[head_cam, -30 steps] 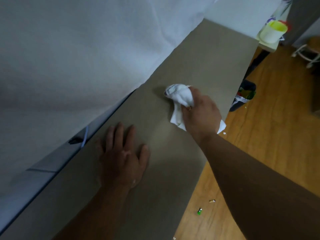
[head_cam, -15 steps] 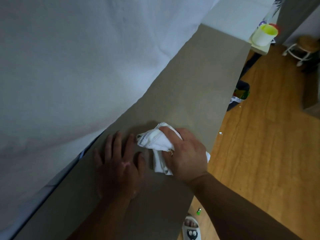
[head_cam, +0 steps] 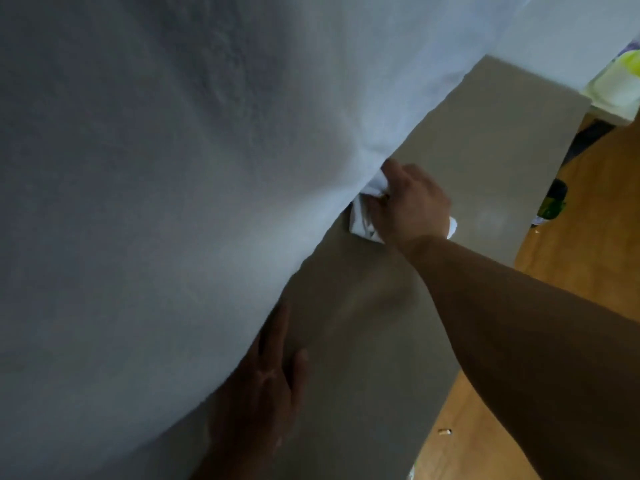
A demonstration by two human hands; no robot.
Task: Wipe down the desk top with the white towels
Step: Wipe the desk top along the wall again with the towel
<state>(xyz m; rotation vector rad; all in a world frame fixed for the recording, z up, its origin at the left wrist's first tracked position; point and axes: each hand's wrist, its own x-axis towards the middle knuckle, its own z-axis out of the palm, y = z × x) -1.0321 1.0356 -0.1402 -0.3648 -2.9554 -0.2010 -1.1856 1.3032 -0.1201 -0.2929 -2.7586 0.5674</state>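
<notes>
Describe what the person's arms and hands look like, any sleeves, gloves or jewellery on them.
Both arms are bare as far as the view shows: no sleeves and no gloves. The right hand and its forearm show no watch or bracelet. The left hand is in shadow, partly hidden by the white fabric, and nothing worn shows on it. Rings cannot be ruled out in this dim picture.

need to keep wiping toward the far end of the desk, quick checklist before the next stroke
1. Towel gripped by the right hand: ok.
2. Towel touching the desk top: ok.
3. Left hand flat on the desk, clear of the stroke: ok.
4. Desk ahead free of objects: ok.
5. White fabric hangs over the back edge, covering part of the desk and towel: not ok.
6. Strip under the fabric already wiped: cannot tell.
</notes>
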